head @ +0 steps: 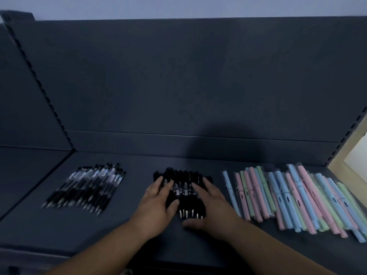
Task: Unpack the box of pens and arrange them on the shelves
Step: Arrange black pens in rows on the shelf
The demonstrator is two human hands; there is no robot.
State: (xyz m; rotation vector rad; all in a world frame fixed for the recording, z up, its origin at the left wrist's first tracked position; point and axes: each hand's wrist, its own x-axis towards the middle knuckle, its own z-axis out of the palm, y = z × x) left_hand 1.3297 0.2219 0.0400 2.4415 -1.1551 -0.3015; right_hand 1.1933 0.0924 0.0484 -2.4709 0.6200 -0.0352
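A wide strip of bare shelf (137, 187) is left between the see-through pens (85, 187) and the black pens (184, 180). Only a thin gap is left between the black pens and the pastel pens (297, 197). The black pens are partly covered by the left hand (158, 203) and the right hand (214, 207). The far side is shut off by the back wall (178, 86).
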